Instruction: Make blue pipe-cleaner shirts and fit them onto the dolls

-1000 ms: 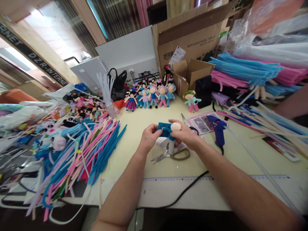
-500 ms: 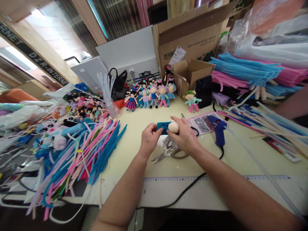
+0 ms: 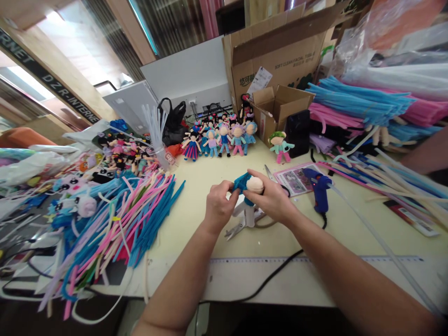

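Note:
A pipe-cleaner doll is held above the table, with a round cream head [image 3: 255, 185] and a teal-blue fuzzy piece [image 3: 241, 180] at its left side. My right hand [image 3: 275, 199] is closed around the head, thumb below it and fingers behind. Pinched on the blue piece, my left hand [image 3: 217, 204] has thumb and fingertips together. Below the hands hang white tube-like parts [image 3: 248, 216], partly hidden. Just under them a pair of scissors [image 3: 237, 228] lies on the table, its handles partly covered.
To the right lie a blue glue gun [image 3: 320, 191] and its black cord, near a picture card [image 3: 294, 179]. Finished dolls [image 3: 224, 140] stand at the back. Pipe cleaners [image 3: 140, 219] pile up at left; a ruler [image 3: 245, 260] runs along the front.
The blue piece has tilted up from lying level, and the doll has turned so its white parts hang down into view. Both hands have shifted slightly right.

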Demonstrator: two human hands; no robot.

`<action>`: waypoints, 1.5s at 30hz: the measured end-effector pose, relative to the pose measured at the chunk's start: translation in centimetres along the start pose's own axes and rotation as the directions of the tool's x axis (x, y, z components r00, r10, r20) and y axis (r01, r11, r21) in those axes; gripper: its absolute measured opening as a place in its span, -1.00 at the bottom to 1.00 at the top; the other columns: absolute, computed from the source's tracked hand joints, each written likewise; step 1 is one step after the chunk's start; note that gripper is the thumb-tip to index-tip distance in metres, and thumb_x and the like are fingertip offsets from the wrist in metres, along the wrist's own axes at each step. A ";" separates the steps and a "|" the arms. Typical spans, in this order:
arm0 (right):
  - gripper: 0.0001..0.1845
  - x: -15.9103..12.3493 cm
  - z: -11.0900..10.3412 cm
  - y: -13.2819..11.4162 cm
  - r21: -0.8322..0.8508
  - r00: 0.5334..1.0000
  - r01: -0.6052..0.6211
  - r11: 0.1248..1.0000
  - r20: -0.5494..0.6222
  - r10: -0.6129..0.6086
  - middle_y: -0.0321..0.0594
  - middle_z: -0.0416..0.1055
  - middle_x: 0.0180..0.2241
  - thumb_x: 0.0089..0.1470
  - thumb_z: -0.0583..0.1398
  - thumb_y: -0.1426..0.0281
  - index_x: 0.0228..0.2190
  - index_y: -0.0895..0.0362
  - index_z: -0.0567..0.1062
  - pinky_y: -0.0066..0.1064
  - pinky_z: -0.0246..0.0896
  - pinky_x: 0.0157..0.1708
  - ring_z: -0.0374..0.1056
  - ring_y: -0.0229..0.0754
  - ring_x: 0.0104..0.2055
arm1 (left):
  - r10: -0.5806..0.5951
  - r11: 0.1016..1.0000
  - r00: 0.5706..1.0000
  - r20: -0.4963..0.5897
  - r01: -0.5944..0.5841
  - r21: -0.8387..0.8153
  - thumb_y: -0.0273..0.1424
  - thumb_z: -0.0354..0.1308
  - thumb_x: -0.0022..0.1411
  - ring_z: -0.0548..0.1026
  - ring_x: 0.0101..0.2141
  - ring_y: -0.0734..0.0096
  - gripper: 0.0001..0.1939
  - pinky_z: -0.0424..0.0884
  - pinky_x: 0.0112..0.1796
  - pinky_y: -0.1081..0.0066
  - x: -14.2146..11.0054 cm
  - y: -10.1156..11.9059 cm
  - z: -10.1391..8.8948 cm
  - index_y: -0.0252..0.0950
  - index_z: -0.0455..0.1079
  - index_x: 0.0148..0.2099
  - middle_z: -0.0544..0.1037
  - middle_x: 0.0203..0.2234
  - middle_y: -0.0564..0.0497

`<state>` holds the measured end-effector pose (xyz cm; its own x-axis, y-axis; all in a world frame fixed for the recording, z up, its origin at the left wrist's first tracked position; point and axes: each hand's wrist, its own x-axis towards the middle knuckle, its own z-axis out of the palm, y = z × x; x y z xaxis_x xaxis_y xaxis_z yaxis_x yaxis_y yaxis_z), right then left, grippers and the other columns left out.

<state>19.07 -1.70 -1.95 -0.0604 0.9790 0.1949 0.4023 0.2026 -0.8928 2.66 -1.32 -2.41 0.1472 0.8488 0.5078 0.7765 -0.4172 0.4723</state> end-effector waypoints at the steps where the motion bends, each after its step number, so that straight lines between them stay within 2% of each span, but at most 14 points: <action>1: -0.35 0.0 0.0 0.1 0.003 1.000 0.029 1.000 -0.003 -0.029 -0.18 0.45 -0.10 -0.06 0.21 0.30 0.11 0.10 0.31 -0.28 0.28 -0.10 0.38 -0.08 -0.10 | 0.016 1.000 1.000 -0.002 -0.016 0.012 -0.39 0.13 0.15 0.38 -0.40 0.38 -0.95 0.24 -0.31 0.41 0.0 0.0 0.0 -0.24 0.35 -0.36 0.49 -0.47 0.04; 5: -0.33 0.0 0.3 0.5 -0.013 0.996 0.087 0.996 -0.018 -0.088 -0.13 0.41 -0.03 -0.04 0.21 0.31 0.14 0.14 0.28 -0.27 0.25 -0.05 0.36 -0.06 -0.04 | 0.060 0.998 0.998 -0.020 -0.060 0.018 -0.41 0.14 0.15 0.41 -0.40 0.38 -0.96 0.26 -0.25 0.38 0.1 0.1 0.0 -0.25 0.35 -0.36 0.50 -0.48 0.04; 10: -0.34 0.2 0.5 0.8 0.002 0.997 0.079 0.997 -0.027 -0.079 -0.14 0.40 -0.02 -0.05 0.21 0.33 0.13 0.14 0.29 -0.26 0.24 -0.03 0.35 -0.07 -0.03 | 0.105 0.985 0.990 -0.096 -0.117 -0.128 -0.44 0.12 0.17 0.45 -0.24 0.37 -0.97 0.32 -0.16 0.37 0.2 0.3 0.0 -0.27 0.34 -0.34 0.50 -0.33 -0.03; 14: -0.32 0.2 0.4 0.8 0.028 0.999 0.036 0.999 0.005 -0.036 -0.17 0.45 -0.07 -0.05 0.21 0.31 0.14 0.11 0.27 -0.28 0.31 -0.12 0.39 -0.08 -0.10 | 0.053 0.981 0.995 -0.082 -0.067 -0.182 -0.44 0.12 0.16 0.45 -0.30 0.38 -0.98 0.35 -0.21 0.39 0.1 0.4 0.0 -0.27 0.35 -0.33 0.49 -0.39 0.00; 18: -0.31 -0.1 0.3 0.7 -0.116 0.993 0.118 0.986 0.000 -0.119 -0.09 0.35 0.06 -0.03 0.18 0.35 0.16 0.13 0.24 -0.21 0.22 0.02 0.30 0.00 0.08 | -0.016 0.989 0.999 -0.041 0.009 -0.149 -0.47 0.11 0.12 0.45 -0.34 0.38 -0.95 0.34 -0.25 0.39 0.0 0.4 0.2 -0.26 0.37 -0.31 0.51 -0.41 0.02; 21: -0.30 -0.2 0.2 0.7 -0.162 0.989 0.145 0.976 0.035 -0.141 -0.04 0.32 0.09 -0.03 0.16 0.39 0.18 0.18 0.22 -0.17 0.20 0.05 0.27 0.03 0.11 | -0.023 0.997 0.999 -0.045 0.019 -0.073 -0.47 0.12 0.10 0.44 -0.37 0.37 -0.96 0.32 -0.27 0.39 -0.1 0.4 0.5 -0.26 0.38 -0.35 0.51 -0.44 0.02; 25: -0.33 0.0 0.0 0.5 -0.072 0.997 0.072 0.995 0.015 -0.071 -0.15 0.42 -0.02 -0.04 0.20 0.35 0.14 0.10 0.28 -0.22 0.27 -0.03 0.36 -0.03 -0.01 | 0.021 1.000 0.999 -0.037 -0.021 -0.011 -0.45 0.12 0.13 0.42 -0.38 0.37 -0.97 0.29 -0.29 0.40 -0.2 0.4 0.5 -0.25 0.37 -0.37 0.49 -0.47 0.02; 28: -0.35 0.1 -0.3 0.3 -0.032 1.000 0.003 0.999 0.014 -0.003 -0.19 0.47 -0.12 -0.07 0.22 0.32 0.10 0.09 0.32 -0.28 0.31 -0.11 0.40 -0.08 -0.11 | 0.035 0.999 0.999 -0.041 -0.037 -0.032 -0.46 0.11 0.14 0.41 -0.37 0.39 -0.98 0.30 -0.28 0.41 -0.2 0.4 0.4 -0.25 0.35 -0.35 0.48 -0.46 0.03; 33: -0.35 0.0 -0.5 -0.1 -0.099 0.999 0.036 0.994 0.035 -0.033 -0.15 0.46 -0.10 -0.09 0.22 0.36 0.10 0.12 0.34 -0.25 0.27 -0.05 0.38 -0.04 -0.06 | 0.112 0.982 0.990 -0.090 -0.124 -0.140 -0.51 0.07 0.15 0.41 -0.30 0.41 -0.94 0.33 -0.24 0.43 -0.1 0.7 0.3 -0.26 0.30 -0.35 0.45 -0.39 0.00; 37: -0.36 0.1 -0.7 0.1 -0.065 0.999 0.004 0.998 0.041 -0.002 -0.16 0.47 -0.12 -0.10 0.23 0.36 0.09 0.10 0.35 -0.26 0.28 -0.08 0.38 -0.05 -0.08 | 0.094 0.992 0.994 -0.058 -0.098 -0.077 -0.50 0.06 0.17 0.42 -0.33 0.39 -0.94 0.32 -0.24 0.40 -0.2 0.7 0.4 -0.26 0.34 -0.33 0.46 -0.42 0.00; 42: -0.34 0.4 -0.4 0.3 0.122 0.991 -0.123 0.985 0.061 0.117 -0.18 0.47 -0.20 -0.09 0.24 0.28 0.09 0.17 0.34 -0.34 0.33 -0.21 0.40 -0.14 -0.21 | 0.072 0.996 0.997 -0.041 -0.074 -0.041 -0.47 0.09 0.15 0.43 -0.35 0.38 -0.94 0.31 -0.25 0.41 -0.4 0.6 0.7 -0.25 0.37 -0.32 0.49 -0.43 0.02; 45: -0.36 0.4 -0.1 0.2 0.105 0.993 -0.121 0.987 -0.003 0.122 -0.21 0.47 -0.20 -0.14 0.27 0.33 0.04 0.13 0.37 -0.31 0.32 -0.17 0.39 -0.13 -0.18 | 0.065 0.996 0.998 -0.019 -0.067 -0.063 -0.47 0.10 0.13 0.43 -0.36 0.38 -0.95 0.31 -0.25 0.41 -0.6 0.7 0.8 -0.24 0.38 -0.34 0.49 -0.45 0.03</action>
<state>19.23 -1.25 -1.95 -0.0084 0.9963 0.0855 0.3090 0.0839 -0.9474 3.64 -1.85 -2.94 0.1860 0.8134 0.5512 0.7245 -0.4925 0.4822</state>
